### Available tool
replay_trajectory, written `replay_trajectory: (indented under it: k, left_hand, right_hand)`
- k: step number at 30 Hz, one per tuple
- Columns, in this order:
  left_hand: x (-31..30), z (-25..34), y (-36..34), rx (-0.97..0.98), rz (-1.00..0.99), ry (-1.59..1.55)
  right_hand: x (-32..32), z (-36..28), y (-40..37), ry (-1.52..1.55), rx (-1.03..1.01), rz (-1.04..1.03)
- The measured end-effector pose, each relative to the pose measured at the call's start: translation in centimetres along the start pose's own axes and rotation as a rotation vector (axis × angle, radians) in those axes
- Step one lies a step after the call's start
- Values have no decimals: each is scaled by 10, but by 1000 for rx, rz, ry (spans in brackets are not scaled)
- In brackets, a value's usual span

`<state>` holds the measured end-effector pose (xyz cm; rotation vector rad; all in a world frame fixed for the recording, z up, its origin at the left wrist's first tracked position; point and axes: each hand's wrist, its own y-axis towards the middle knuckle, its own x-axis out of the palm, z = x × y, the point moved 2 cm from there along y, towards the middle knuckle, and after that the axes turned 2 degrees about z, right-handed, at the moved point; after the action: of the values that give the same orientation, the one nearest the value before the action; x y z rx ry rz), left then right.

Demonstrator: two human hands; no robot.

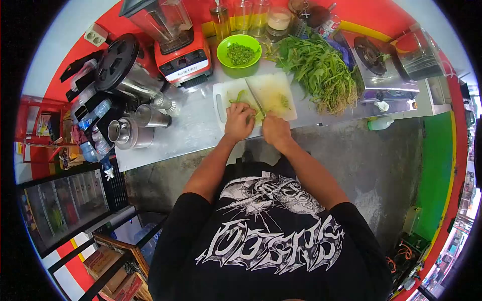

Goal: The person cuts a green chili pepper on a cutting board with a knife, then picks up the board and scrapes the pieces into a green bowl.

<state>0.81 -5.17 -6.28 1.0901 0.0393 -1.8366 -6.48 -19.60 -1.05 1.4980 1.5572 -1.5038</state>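
A white cutting board [273, 83] lies on the metal counter in front of me. My right hand [276, 130] is wrapped round the handle of a knife [255, 95], whose blade points away across the board. Just left of the blade, my left hand [240, 122] has its fingers curled down over slim green vegetable pieces [239, 95], partly hidden under the fingers. A small heap of cut green bits [284, 101] sits on the board's right side. Behind the board stands a lime-green bowl [236, 71] with chopped greens [241, 54] in it.
A large bunch of leafy greens with roots [321, 70] lies right of the board, near a gas stove [386, 80]. A red blender [182, 62] stands at back left. Metal cups [131, 133] and a glass jar [150, 116] occupy the left counter. Bottles [220, 20] line the back wall.
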Motion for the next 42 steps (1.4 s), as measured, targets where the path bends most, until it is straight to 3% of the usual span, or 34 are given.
replay_trajectory:
  k: [4, 6, 13, 18, 26, 30, 32, 39, 42]
  left_hand:
    - [0, 0, 0, 1, 1, 25]
    - [0, 1, 0, 18, -3, 27]
    - [-1, -1, 1, 19, -10, 11]
    - [0, -1, -1, -9, -62, 11]
    - [-1, 0, -2, 31, -96, 16]
    - [-1, 5, -1, -4, -56, 40]
    - [-4, 8, 1, -8, -53, 48]
    - [-1, 14, 3, -56, -104, 151]
    - [-1, 20, 5, -21, -19, 190]
  right_hand:
    - [17, 7, -4, -47, -9, -1]
    - [27, 10, -3, 42, 109, 49]
    - [-9, -3, 0, -18, -33, 16]
    - [22, -2, -5, -55, 45, 63]
    - [-1, 0, -5, -16, -19, 20]
    - [14, 4, -8, -28, 93, -4]
    - [13, 8, -4, -75, -97, -20]
    - [1, 29, 3, 18, -84, -40]
    - [9, 29, -8, 53, -7, -55]
